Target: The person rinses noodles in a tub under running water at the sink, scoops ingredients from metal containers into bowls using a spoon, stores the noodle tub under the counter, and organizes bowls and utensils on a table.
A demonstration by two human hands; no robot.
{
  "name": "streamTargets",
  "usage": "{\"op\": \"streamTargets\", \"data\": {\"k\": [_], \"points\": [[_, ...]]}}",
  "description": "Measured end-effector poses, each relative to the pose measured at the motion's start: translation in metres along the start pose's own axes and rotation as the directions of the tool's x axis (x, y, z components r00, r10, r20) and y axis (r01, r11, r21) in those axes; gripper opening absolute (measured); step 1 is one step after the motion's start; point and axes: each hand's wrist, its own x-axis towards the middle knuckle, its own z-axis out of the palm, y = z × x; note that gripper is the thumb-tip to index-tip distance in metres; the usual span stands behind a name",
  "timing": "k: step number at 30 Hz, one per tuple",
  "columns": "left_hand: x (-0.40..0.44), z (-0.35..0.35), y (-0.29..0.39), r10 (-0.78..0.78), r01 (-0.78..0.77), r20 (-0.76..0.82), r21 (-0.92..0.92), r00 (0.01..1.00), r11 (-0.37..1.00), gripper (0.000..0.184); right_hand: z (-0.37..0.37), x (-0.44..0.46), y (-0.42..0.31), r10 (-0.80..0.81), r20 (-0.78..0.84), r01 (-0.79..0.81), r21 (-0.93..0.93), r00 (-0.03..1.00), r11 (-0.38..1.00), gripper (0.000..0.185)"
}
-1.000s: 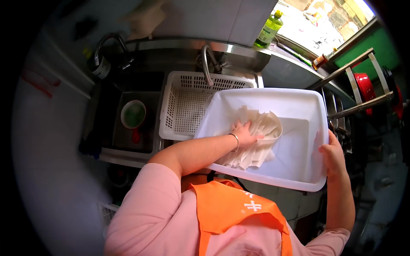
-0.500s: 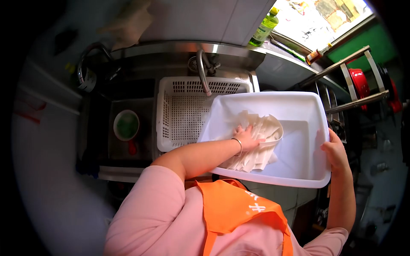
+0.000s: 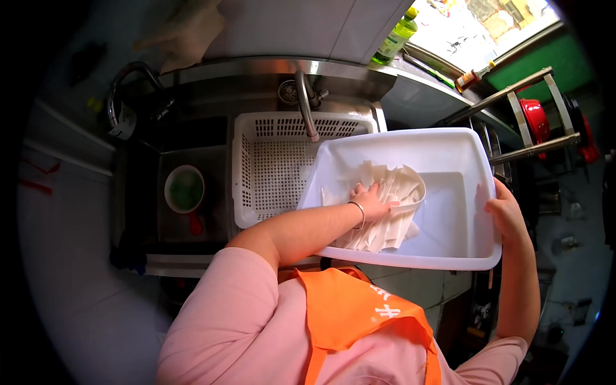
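Your left hand (image 3: 370, 201) lies palm down, fingers spread, on a bundle of pale cream, flat, overlapping strips (image 3: 388, 231). The hand is open; whether the fingertips pinch any strip you cannot tell. A thin metal bracelet (image 3: 362, 216) circles that wrist. The strips lie inside a large white rectangular plastic tub (image 3: 449, 192), toward its left half, and one broad strip curves in a loop along the right side of the bundle.

Your right hand (image 3: 505, 208) is closed on the tub's right rim, the thumb over the edge; the fingers on the outside are mostly hidden.

The tub's left end overlaps, in view, the right part of a white perforated plastic basket (image 3: 273, 173); whether the two touch you cannot tell. A curved metal faucet (image 3: 305, 106) reaches over the basket. To its left, in a dark sink basin (image 3: 170, 224), sits a round, pale-rimmed vessel (image 3: 185, 188) with a red handle and something green inside.

Beyond the tub, a green bottle with a yellow-green cap (image 3: 394, 40) stands on the window ledge, and a small bottle with an orange-brown label (image 3: 470, 79) lies tilted nearby. At the right, a red pan (image 3: 534, 120) shows behind a metal rack (image 3: 538, 152).
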Motion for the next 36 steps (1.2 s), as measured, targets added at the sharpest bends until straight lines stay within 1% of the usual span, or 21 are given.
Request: {"op": "streamTargets", "data": {"k": [1,3,4,6,9,11,13,15,17,19,20,22,23,25,32,34,35,36], "points": [[0.000,-0.001,-0.001,-0.005,0.005,0.005,-0.004,1.000,1.000,0.099,0.002,0.000,-0.003,0.000,-0.001,0.000,-0.002,1.000,1.000,0.069],[0.003,-0.002,-0.003,-0.017,0.017,0.012,-0.026,1.000,1.000,0.099,0.007,0.002,-0.009,-0.087,-0.061,0.079,-0.123,0.994,0.989,0.079],[0.004,-0.003,-0.005,-0.031,0.031,0.019,-0.046,0.999,0.998,0.099,0.010,0.002,-0.015,-0.086,-0.059,0.078,-0.126,0.995,0.989,0.079],[0.005,-0.005,-0.006,-0.027,0.028,0.013,-0.049,1.000,0.998,0.099,0.016,0.002,-0.029,-0.003,-0.058,-0.006,-0.164,0.998,0.986,0.084],[0.005,-0.010,-0.006,-0.029,0.030,0.010,-0.058,1.000,0.998,0.097,0.015,0.011,-0.026,-0.033,-0.043,0.025,-0.186,0.999,0.982,0.084],[0.006,-0.012,-0.007,-0.036,0.037,0.015,-0.067,0.999,0.997,0.095,0.012,0.015,-0.022,-0.049,-0.038,0.042,-0.183,0.998,0.982,0.084],[0.008,-0.010,-0.010,-0.005,0.005,0.001,-0.070,1.000,0.998,0.095,0.010,0.016,-0.014,-0.066,-0.033,0.059,-0.180,0.997,0.982,0.084],[0.012,-0.007,-0.014,0.006,-0.006,-0.003,-0.073,1.000,0.997,0.093,0.009,0.015,-0.006,-0.092,-0.032,0.087,-0.118,0.995,0.989,0.084],[0.014,-0.006,-0.017,0.019,-0.019,-0.006,-0.072,1.000,0.997,0.091,0.013,0.012,-0.004,-0.089,-0.033,0.086,-0.099,0.995,0.991,0.084],[0.007,-0.014,-0.013,0.012,-0.011,0.026,-0.043,1.000,0.999,0.082,0.014,0.013,-0.001,-0.087,-0.033,0.084,-0.080,0.996,0.993,0.084],[0.008,-0.016,-0.013,0.012,-0.011,0.027,-0.042,1.000,0.999,0.082,0.013,0.014,0.001,-0.085,-0.030,0.083,-0.080,0.996,0.993,0.084],[0.010,-0.020,-0.012,0.035,-0.037,0.054,0.042,0.998,0.998,0.073,0.012,0.015,0.002,-0.083,-0.027,0.081,-0.079,0.996,0.994,0.084],[0.010,-0.022,-0.011,0.035,-0.037,0.055,0.043,0.998,0.998,0.073,0.013,0.014,0.000,-0.083,-0.029,0.079,-0.097,0.996,0.992,0.084],[0.010,-0.027,-0.011,0.066,-0.066,0.008,0.103,0.998,0.993,0.067,0.012,0.015,0.001,-0.081,-0.032,0.077,-0.115,0.996,0.990,0.084],[0.029,-0.020,-0.030,0.123,-0.119,-0.028,0.117,0.992,0.986,0.061,0.008,0.014,0.006,-0.073,-0.041,0.069,-0.087,0.997,0.994,0.085],[0.030,-0.021,-0.033,0.182,-0.164,-0.077,0.190,0.980,0.968,0.055,0.007,0.013,0.007,-0.074,-0.044,0.070,-0.087,0.996,0.994,0.085],[0.032,-0.023,-0.036,0.182,-0.164,-0.077,0.191,0.980,0.968,0.055,0.006,0.013,0.009,-0.072,-0.044,0.068,-0.086,0.996,0.994,0.085],[0.029,-0.032,-0.035,0.227,-0.208,-0.126,0.148,0.966,0.967,0.054,0.006,0.014,0.009,-0.069,-0.044,0.065,-0.086,0.997,0.994,0.085]]}}
